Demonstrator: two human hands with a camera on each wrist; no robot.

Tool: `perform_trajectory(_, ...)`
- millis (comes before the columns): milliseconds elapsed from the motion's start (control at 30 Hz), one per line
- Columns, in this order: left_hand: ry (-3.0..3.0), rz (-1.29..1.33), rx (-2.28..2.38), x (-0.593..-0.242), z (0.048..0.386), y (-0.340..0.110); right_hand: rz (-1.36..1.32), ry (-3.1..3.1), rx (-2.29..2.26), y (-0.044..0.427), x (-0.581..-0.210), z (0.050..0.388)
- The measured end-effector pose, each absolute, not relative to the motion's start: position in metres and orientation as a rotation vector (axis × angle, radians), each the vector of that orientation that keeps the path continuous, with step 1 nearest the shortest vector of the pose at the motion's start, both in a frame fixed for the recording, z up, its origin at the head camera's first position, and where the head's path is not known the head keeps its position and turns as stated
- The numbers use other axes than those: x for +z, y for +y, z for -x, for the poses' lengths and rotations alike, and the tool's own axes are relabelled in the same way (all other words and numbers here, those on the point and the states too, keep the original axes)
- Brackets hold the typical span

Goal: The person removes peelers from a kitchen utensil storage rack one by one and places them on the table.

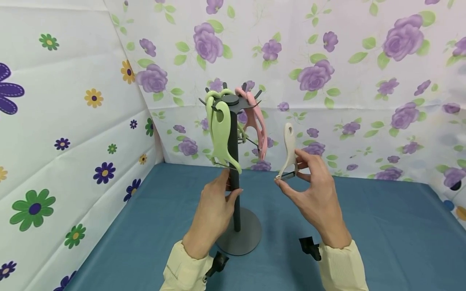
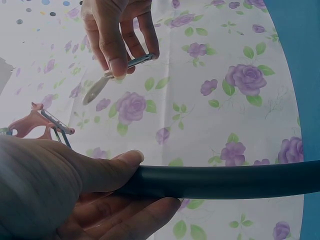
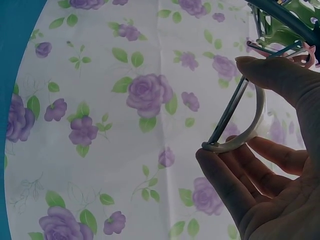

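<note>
A: Hand status?

B: Left hand (image 1: 212, 206) grips the pole of the stand (image 1: 234, 137), thumb on one side, fingers on the other, no slack visible. Right hand (image 1: 316, 194) pinches the white peeler (image 1: 289, 143) by its head: thumb on one end, forefinger on the other, spread only as wide as the head.

A: How's it sitting in the fingers?

B: Blade (image 1: 289, 175) bridges the gap between thumb and forefinger. Handle rises above the fingertips, hole at the top, nothing through it. Peeler is apart from the stand.

A: Progress?

B: Hung, above the left fingers: green peelers (image 1: 221, 133), at least two, and pink peelers (image 1: 252, 117), which look like two. They overlap, so no firm count. Pink ones are up and left of the right fingers.

A: Left over?

B: White one. Only peeler in view off the stand. My read: well along, that one outstanding.

A: Free hook?

B: One hook (image 1: 253, 106), up and left of the right fingers, looks bare. Can't tell for the rest; handles cover them.

A: Stand stable?

B: Looks upright. Base (image 1: 247, 230) sits flat on the table (image 1: 382, 218), below the left fingers.
</note>
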State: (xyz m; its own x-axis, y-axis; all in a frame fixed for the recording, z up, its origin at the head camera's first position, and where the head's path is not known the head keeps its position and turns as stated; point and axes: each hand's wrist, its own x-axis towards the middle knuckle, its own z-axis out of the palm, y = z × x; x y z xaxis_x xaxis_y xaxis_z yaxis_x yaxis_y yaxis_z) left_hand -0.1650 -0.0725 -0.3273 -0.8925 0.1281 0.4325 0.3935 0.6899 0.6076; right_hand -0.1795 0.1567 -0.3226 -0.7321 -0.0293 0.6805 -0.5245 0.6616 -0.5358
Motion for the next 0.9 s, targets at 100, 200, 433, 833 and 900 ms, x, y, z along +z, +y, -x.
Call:
perform_trajectory(100,-2.542,0.406,-1.041,-0.3273,0.1649,-0.0727,-0.428,-2.225,0.993,0.1565,-0.323,0.1803)
perform_trajectory(200,-2.54,0.405,-1.047,-0.3274,0.1648,-0.0728,-0.427,-2.226,1.0,0.1565,-0.3234,0.1807)
perform_trajectory(433,-2.539,0.408,-1.052,-0.3272,0.1646,-0.0727,-0.413,-2.237,0.999,0.1568,-0.3246,0.1818)
perform_trajectory(833,-2.539,0.406,-1.044,-0.3273,0.1651,-0.0727,-0.392,-2.259,1.014,0.1578,-0.3269,0.1854)
perform_trajectory(900,-2.537,0.406,-1.04,-0.3274,0.1652,-0.0727,-0.391,-2.262,1.018,0.1582,-0.3277,0.1861)
